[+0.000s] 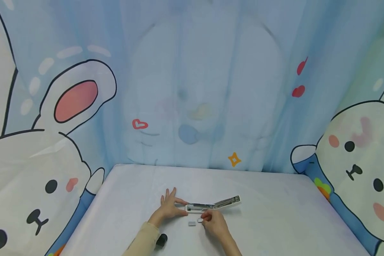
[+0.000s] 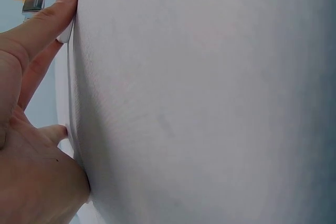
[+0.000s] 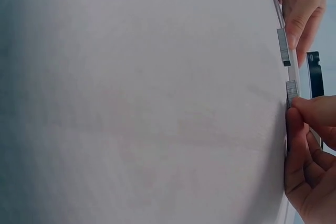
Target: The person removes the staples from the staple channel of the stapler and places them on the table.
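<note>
left hand [image 1: 168, 208]: pinching stapler's [image 1: 207, 206] left end | right hand [image 1: 215, 224]: pinching 1 held staple strip [image 3: 292, 91] | stapler: on white table [image 1: 268, 206], unfolded, behind strips | 1 loose staple strip [image 1: 192, 223]: on table, near held strip

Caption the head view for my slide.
Left fingers hold an open stapler; right fingers pinch a staple strip.

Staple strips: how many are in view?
2: one staple strip on the table near the open stapler, another strip pinched by the right hand. More may hide inside the stapler.
</note>
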Available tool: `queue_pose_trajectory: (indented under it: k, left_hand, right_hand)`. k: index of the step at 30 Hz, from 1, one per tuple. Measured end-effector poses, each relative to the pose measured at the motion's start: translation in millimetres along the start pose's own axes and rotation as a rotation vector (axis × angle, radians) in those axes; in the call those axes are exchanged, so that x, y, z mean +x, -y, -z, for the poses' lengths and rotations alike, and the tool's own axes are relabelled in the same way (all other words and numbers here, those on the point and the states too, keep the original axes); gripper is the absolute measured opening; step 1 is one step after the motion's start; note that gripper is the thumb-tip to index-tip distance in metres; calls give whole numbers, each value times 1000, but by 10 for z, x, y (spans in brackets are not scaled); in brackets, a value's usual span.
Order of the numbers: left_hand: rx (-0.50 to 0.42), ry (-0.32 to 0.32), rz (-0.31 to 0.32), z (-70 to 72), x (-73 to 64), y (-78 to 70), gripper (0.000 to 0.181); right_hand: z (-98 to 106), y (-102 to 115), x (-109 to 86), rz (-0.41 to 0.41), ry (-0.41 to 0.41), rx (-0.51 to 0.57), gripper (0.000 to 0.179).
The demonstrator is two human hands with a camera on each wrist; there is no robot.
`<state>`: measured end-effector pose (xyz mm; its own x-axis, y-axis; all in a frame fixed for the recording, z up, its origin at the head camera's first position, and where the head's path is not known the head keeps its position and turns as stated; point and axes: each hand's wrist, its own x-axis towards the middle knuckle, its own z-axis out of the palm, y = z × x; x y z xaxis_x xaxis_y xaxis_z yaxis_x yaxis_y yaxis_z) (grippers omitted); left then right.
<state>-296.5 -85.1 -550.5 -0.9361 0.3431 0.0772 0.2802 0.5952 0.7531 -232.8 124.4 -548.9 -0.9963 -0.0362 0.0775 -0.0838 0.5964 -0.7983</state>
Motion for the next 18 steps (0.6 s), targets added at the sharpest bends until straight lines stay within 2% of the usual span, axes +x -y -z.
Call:
queue_pose_trajectory:
  k: [4,11,14,18]
  left_hand:
    - [5,-4,-9,-12,-10,9,29]
    - [-6,11,-6,-20,-16,12,30]
    - [-2,14,-5,-15,-16,4,30]
    - [3,11,0,-3,-12,-4,30]
  right_hand:
    - [4,-15,-15,36,-1,6,15]
    - [63,34,14,-24,36,-23,20]
    - [88,78,35,-21,-16,-31,19]
    - [116,148,80,42,-130,-15,16]
